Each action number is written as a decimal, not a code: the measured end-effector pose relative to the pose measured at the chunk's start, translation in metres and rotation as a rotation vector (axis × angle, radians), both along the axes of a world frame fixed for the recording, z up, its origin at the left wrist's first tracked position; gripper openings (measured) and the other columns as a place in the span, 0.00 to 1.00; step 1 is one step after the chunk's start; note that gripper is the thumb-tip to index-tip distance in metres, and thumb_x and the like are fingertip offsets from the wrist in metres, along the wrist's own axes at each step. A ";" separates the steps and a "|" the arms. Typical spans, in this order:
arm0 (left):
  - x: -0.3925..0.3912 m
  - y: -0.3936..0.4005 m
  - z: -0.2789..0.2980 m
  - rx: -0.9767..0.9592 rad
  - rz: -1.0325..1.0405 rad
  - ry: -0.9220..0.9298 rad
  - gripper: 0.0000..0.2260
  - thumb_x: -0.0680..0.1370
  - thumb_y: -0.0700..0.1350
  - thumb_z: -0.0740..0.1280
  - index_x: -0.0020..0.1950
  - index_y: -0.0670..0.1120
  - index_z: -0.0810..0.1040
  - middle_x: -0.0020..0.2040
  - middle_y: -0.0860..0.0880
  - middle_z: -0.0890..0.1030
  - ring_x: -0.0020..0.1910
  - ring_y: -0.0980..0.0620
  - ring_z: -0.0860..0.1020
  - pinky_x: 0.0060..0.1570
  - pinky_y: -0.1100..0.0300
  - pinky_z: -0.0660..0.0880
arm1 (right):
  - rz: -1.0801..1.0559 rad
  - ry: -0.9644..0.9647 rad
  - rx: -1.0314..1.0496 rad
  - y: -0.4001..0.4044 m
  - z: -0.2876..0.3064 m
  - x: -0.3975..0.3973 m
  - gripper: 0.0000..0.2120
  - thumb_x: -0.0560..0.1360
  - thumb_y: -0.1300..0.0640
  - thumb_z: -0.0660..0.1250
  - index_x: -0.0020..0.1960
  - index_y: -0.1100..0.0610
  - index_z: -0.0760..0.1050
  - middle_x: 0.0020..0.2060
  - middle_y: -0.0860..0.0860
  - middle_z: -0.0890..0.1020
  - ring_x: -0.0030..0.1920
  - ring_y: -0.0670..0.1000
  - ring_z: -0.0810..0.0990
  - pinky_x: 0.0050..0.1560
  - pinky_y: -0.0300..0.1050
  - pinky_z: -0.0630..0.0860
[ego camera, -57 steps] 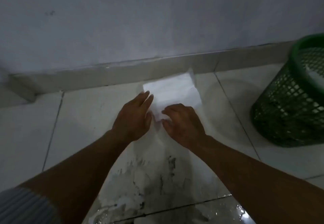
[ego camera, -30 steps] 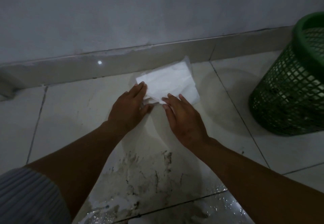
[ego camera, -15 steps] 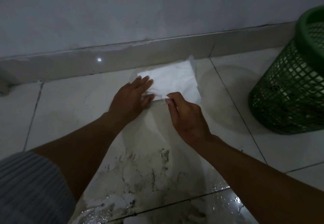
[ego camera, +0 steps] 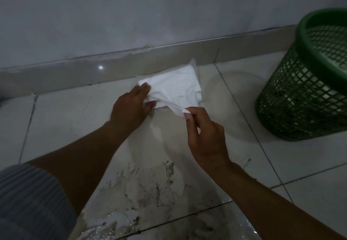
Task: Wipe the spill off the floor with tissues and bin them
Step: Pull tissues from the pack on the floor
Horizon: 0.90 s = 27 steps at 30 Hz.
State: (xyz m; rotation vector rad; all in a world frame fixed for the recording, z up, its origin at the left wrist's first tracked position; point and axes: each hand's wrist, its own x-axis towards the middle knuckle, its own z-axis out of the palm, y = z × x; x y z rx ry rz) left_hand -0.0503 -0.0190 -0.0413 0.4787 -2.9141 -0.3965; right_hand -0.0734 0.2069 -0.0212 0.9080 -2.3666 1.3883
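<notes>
Two fingers of the right hand (ego camera: pixel 204 134) — thumb and forefinger — pinch one thin sheet at its near corner, drawn partly off the white, soft, folded stack of paper tissues (ego camera: pixel 174 87). Left hand (ego camera: pixel 130 106): fingers laid along the stack's near-left edge, thumb tucked against its side, gripping it steady. Stack lies on the pale tiled floor (ego camera: pixel 62 119) just in front of the grey skirting, well apart from the dark green plastic lattice bin (ego camera: pixel 304 97) at right.

Progress, as judged: early. Sheet not yet free of the stack; no wiping begun. Grey-white wet spill with dark specks (ego camera: pixel 148 187) lies spread on the tiles nearer the person, between the forearms, glistening at the lower edge. Wiping and binning all remain.

Hard to make out — light is dim. Spill runs off the bottom of the view, so its full extent is unknown. Bin is cut by the right edge; pale patches show through the lattice, contents not identifiable. Striped grey cloth (ego camera: pixel 28 202) at lower left, cut off.
</notes>
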 end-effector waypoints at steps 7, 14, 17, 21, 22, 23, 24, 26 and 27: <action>0.001 0.004 0.009 -0.091 -0.200 0.051 0.23 0.82 0.47 0.62 0.76 0.43 0.65 0.76 0.45 0.66 0.76 0.45 0.65 0.71 0.47 0.66 | -0.117 -0.198 -0.141 0.004 0.019 -0.004 0.05 0.81 0.59 0.62 0.48 0.55 0.75 0.31 0.42 0.74 0.32 0.40 0.75 0.30 0.25 0.65; -0.001 0.009 0.004 -0.115 -0.203 -0.033 0.18 0.83 0.44 0.58 0.72 0.41 0.70 0.74 0.43 0.70 0.75 0.43 0.66 0.66 0.45 0.69 | -0.179 -0.502 -0.393 -0.002 0.045 -0.012 0.10 0.83 0.56 0.60 0.44 0.57 0.74 0.32 0.47 0.75 0.31 0.41 0.70 0.30 0.35 0.67; -0.003 0.005 0.007 -0.122 -0.182 -0.092 0.20 0.83 0.46 0.56 0.76 0.44 0.66 0.77 0.44 0.65 0.77 0.44 0.62 0.70 0.44 0.65 | -0.185 -0.539 -0.458 -0.001 0.059 -0.012 0.09 0.83 0.57 0.60 0.44 0.55 0.74 0.31 0.41 0.76 0.31 0.38 0.71 0.31 0.30 0.68; 0.009 0.005 0.022 -0.068 -0.147 -0.094 0.24 0.82 0.49 0.60 0.77 0.43 0.63 0.79 0.45 0.61 0.78 0.45 0.60 0.73 0.45 0.61 | -0.126 -0.595 -0.467 -0.010 0.084 -0.004 0.11 0.82 0.56 0.60 0.44 0.59 0.74 0.34 0.53 0.74 0.34 0.45 0.72 0.36 0.40 0.71; 0.015 0.005 0.028 -0.041 -0.129 -0.071 0.25 0.82 0.50 0.61 0.77 0.43 0.63 0.78 0.44 0.62 0.78 0.45 0.61 0.73 0.45 0.61 | -0.099 -0.595 -0.453 -0.014 0.091 -0.001 0.11 0.83 0.55 0.60 0.44 0.60 0.74 0.35 0.57 0.73 0.35 0.48 0.71 0.36 0.43 0.70; 0.023 0.005 0.034 -0.017 -0.104 -0.050 0.25 0.82 0.50 0.61 0.77 0.43 0.63 0.78 0.44 0.63 0.77 0.45 0.61 0.73 0.46 0.61 | -0.065 -0.587 -0.433 -0.019 0.097 0.001 0.11 0.83 0.55 0.60 0.44 0.59 0.73 0.34 0.56 0.72 0.33 0.47 0.70 0.35 0.42 0.70; 0.033 0.003 0.041 0.007 -0.071 -0.036 0.26 0.82 0.52 0.60 0.77 0.43 0.62 0.78 0.44 0.63 0.77 0.45 0.61 0.73 0.47 0.62 | -0.024 -0.577 -0.410 -0.025 0.103 0.005 0.12 0.83 0.56 0.60 0.42 0.58 0.72 0.31 0.51 0.71 0.31 0.45 0.69 0.33 0.38 0.68; 0.055 -0.001 0.055 0.043 -0.007 -0.013 0.26 0.82 0.54 0.59 0.78 0.45 0.62 0.77 0.45 0.64 0.77 0.46 0.62 0.73 0.49 0.63 | 0.049 -0.563 -0.341 -0.034 0.110 0.013 0.12 0.82 0.57 0.60 0.40 0.56 0.71 0.27 0.44 0.69 0.28 0.41 0.65 0.30 0.31 0.64; 0.071 -0.005 0.063 0.055 0.024 0.000 0.26 0.82 0.54 0.58 0.78 0.45 0.62 0.77 0.45 0.65 0.77 0.47 0.62 0.73 0.50 0.63 | 0.083 -0.562 -0.296 -0.040 0.111 0.021 0.12 0.82 0.57 0.60 0.40 0.56 0.71 0.27 0.42 0.68 0.27 0.41 0.65 0.29 0.30 0.63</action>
